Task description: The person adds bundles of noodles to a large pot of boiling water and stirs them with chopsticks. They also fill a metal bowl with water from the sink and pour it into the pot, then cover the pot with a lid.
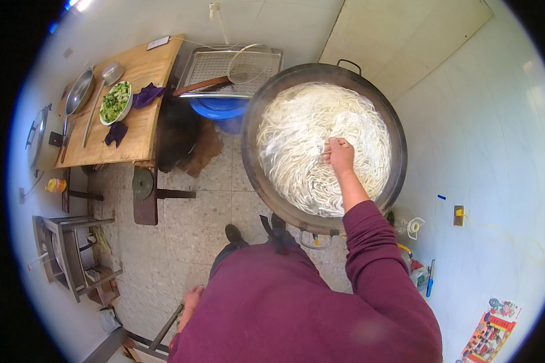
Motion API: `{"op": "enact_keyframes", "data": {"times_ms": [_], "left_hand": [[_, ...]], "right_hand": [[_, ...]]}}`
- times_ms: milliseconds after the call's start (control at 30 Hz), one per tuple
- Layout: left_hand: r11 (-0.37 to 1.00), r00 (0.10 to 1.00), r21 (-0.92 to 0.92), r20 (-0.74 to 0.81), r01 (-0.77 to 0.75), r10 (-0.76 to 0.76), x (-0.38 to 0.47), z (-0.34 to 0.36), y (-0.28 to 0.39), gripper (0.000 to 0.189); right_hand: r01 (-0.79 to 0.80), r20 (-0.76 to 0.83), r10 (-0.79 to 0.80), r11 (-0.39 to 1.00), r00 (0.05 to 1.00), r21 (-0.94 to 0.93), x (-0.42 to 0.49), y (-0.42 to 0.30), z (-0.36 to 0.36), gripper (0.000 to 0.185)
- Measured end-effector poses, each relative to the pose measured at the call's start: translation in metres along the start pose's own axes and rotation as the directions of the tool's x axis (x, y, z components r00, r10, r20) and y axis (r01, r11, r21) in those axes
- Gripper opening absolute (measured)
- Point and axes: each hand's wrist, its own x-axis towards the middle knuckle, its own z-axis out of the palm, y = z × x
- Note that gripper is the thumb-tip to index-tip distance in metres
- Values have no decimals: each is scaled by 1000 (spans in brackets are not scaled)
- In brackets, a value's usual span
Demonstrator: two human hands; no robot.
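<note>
A large round wok [398,149] stands before me, full of long pale noodles [295,172] in whitish, foamy liquid. My right hand [339,154] is over the middle of the noodles, its fingers closed around what look like wooden chopsticks [325,153]. Only short pieces of them show; where their tips are I cannot tell. Down at my left side hangs my left hand [193,297], partly hidden by my body and away from the wok. Whether its fingers are apart is not clear.
Left stands a wooden table [131,152] with a bowl of chopped greens [116,102], purple cloths [147,95] and a metal basin [80,90]. A long-handled strainer [250,63] rests on a perforated metal tray [204,59] above a blue basin [218,109]. A wall bounds the right.
</note>
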Motion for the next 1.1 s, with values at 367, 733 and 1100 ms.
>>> {"op": "enact_keyframes", "data": {"times_ms": [367, 733, 1100], "left_hand": [[877, 800, -10, 404, -481, 443, -31, 31, 314, 42], [179, 156, 72, 842, -981, 516, -63, 216, 415, 33], [-32, 273, 368, 741, -929, 613, -57, 297, 375, 21]], "right_hand": [[311, -205, -391, 890, 898, -334, -4, -7, -102, 29], [365, -94, -384, 915, 919, -169, -45, -90, -98, 38], [9, 227, 38, 979, 973, -204, -68, -8, -77, 31]]}}
